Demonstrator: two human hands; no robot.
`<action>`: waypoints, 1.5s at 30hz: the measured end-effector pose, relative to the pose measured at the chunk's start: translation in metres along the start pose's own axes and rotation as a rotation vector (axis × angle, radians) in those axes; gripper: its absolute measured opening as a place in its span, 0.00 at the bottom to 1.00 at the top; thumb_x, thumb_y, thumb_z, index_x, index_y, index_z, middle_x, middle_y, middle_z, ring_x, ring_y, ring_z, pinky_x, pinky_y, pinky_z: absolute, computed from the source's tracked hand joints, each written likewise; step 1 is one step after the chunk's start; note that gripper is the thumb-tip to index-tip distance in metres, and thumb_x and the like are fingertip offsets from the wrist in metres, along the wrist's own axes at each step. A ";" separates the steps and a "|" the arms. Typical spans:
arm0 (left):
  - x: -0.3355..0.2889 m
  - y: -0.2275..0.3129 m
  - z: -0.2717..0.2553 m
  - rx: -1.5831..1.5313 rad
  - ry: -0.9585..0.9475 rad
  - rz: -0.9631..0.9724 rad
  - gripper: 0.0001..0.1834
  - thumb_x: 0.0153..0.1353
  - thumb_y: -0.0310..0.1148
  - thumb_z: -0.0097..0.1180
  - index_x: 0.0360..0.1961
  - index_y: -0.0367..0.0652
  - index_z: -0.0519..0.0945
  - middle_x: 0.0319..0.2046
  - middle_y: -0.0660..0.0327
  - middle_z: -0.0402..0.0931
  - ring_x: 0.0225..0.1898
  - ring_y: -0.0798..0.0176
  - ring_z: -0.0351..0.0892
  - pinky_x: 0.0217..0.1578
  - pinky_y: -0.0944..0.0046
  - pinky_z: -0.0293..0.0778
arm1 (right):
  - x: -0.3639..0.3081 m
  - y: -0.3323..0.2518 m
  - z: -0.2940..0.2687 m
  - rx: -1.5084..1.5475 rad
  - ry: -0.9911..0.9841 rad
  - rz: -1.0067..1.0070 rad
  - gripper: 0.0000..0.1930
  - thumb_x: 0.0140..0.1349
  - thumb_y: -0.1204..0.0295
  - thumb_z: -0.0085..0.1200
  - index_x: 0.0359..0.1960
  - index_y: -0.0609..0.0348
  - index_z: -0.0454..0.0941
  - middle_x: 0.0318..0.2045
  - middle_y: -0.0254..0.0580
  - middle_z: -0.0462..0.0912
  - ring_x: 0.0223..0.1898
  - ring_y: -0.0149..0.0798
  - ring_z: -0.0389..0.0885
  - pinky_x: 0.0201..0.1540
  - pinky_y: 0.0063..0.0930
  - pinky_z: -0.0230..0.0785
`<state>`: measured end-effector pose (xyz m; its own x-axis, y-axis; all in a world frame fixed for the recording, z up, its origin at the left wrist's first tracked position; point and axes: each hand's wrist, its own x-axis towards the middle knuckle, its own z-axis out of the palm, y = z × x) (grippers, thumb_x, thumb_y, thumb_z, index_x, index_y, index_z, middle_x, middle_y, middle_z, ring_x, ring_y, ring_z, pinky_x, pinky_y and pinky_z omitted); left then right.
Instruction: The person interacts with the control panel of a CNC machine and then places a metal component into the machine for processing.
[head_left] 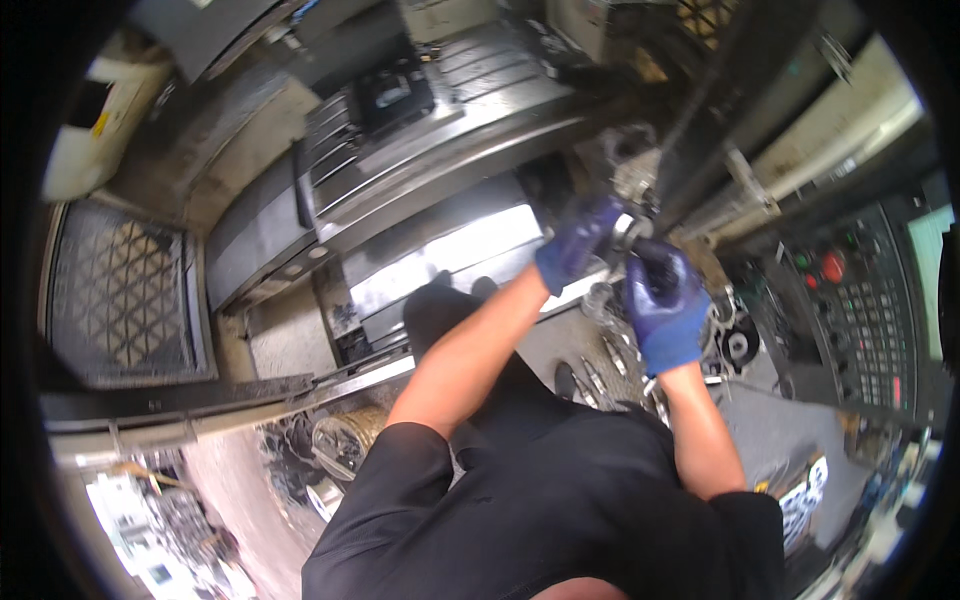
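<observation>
Blue-gloved, the left hand [590,238] and right hand [666,290], both partly curled, flank a shiny metal part [631,229] right of the bright panel [455,257]. Blur hides whether either grips it; I cannot tell. Handling looks underway, I'd judge; nothing shows as finished, and what remains is unclear.

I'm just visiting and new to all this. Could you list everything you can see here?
Slotted machine table: one, grey, upper middle
Block: one, black, on that table
Control panel: one, dark, right
Large button: one, red, on that panel
Screen: one, pale, far right
Lattice panel: one, dark and tan, far left
Metal piece: one, silvery, centre, blurred
Slender metal pieces: several, silvery, lower centre
Shirt: one, black, bottom
Forearms: two, bare, centre
Left grip: one, blue-purple glove, centre
Right grip: one, blue-purple glove, right of centre
</observation>
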<state>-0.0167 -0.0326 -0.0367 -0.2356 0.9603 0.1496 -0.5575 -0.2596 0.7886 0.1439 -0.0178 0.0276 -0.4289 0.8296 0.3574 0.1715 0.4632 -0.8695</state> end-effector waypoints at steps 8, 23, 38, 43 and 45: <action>0.002 0.010 0.011 0.270 0.077 -0.020 0.23 0.61 0.47 0.62 0.48 0.39 0.77 0.43 0.63 0.78 0.47 0.67 0.75 0.54 0.64 0.70 | 0.035 0.004 -0.020 0.185 -0.187 0.098 0.06 0.58 0.84 0.56 0.35 0.60 0.79 0.28 0.33 0.81 0.30 0.24 0.78 0.34 0.20 0.72; 0.009 0.023 0.006 0.125 0.124 -0.032 0.19 0.61 0.35 0.64 0.49 0.39 0.75 0.40 0.64 0.78 0.44 0.71 0.74 0.48 0.67 0.72 | 0.058 0.012 0.002 0.176 -0.187 0.320 0.05 0.56 0.81 0.58 0.34 0.63 0.80 0.29 0.35 0.82 0.30 0.24 0.76 0.35 0.21 0.69; 0.040 0.056 -0.054 -0.086 0.142 -0.042 0.22 0.59 0.38 0.66 0.50 0.39 0.75 0.35 0.65 0.79 0.37 0.75 0.75 0.39 0.70 0.73 | 0.081 0.018 0.061 0.170 -0.277 0.429 0.05 0.59 0.75 0.59 0.35 0.62 0.77 0.27 0.37 0.81 0.26 0.27 0.77 0.30 0.21 0.68; 0.052 0.079 -0.065 0.201 0.033 -0.082 0.28 0.58 0.39 0.68 0.56 0.39 0.74 0.39 0.62 0.80 0.41 0.73 0.76 0.43 0.66 0.75 | 0.083 -0.002 0.077 0.129 -0.166 0.368 0.05 0.60 0.74 0.58 0.33 0.62 0.77 0.26 0.39 0.82 0.25 0.28 0.77 0.28 0.22 0.67; 0.048 0.081 -0.078 0.389 -0.025 -0.031 0.31 0.56 0.39 0.68 0.59 0.39 0.72 0.43 0.59 0.81 0.44 0.71 0.77 0.47 0.65 0.75 | 0.069 0.044 0.082 0.125 -0.090 0.345 0.05 0.59 0.74 0.58 0.35 0.62 0.78 0.25 0.37 0.81 0.24 0.28 0.75 0.27 0.21 0.65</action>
<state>-0.1348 -0.0152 -0.0121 -0.2016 0.9705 0.1325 -0.2199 -0.1767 0.9594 0.0493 0.0340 -0.0141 -0.4419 0.8970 0.0101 0.2120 0.1154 -0.9704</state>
